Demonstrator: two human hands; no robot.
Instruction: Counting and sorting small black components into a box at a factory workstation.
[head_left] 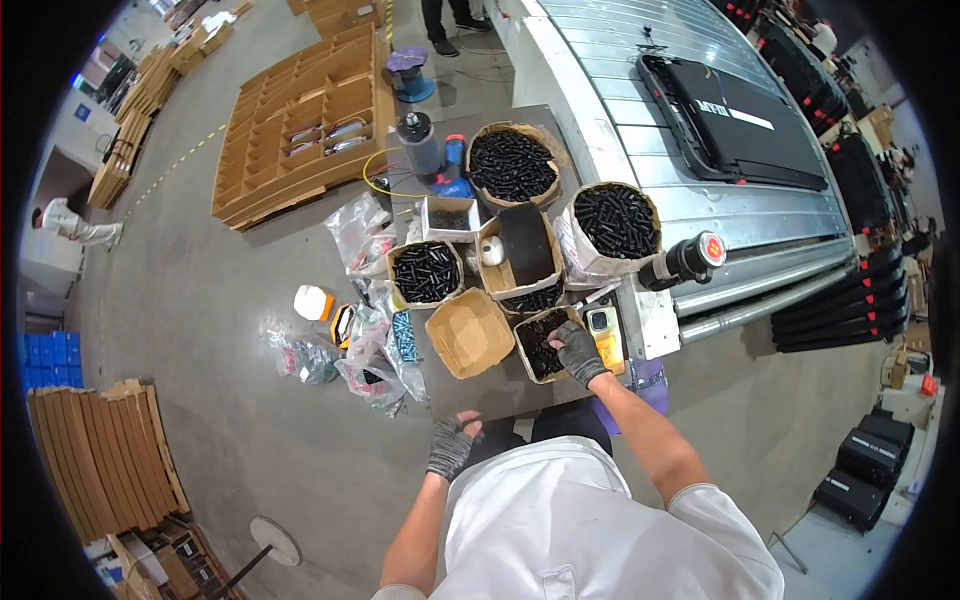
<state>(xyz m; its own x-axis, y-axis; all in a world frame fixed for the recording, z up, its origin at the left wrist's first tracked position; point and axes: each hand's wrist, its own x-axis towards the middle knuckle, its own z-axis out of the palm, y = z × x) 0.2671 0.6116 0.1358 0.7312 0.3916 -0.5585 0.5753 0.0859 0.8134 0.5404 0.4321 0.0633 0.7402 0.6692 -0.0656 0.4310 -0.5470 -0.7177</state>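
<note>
Seen from the head camera: right hand point(578, 352), gloved in grey, reaching into a small cardboard box point(541, 343) of small black parts, fingers curled down among them; whether anything is pinched, impossible to tell. Box sitting near the front edge of a dark work table point(500, 398), at about 1 o'clock from the torso, open-topped, brown walls, dark glossy contents. At its 9 o'clock, just beside, an empty cardboard box point(470, 333); at its 3 o'clock, touching, an orange handheld device point(604, 335). Left hand point(452, 445), also gloved, resting at the table's front edge at 11 o'clock from the torso, fingers loosely curled, holding nothing visible. Further boxes of black parts point(513, 164) crowding 12 o'clock; open grey floor point(240, 440) toward 9 o'clock.
</note>
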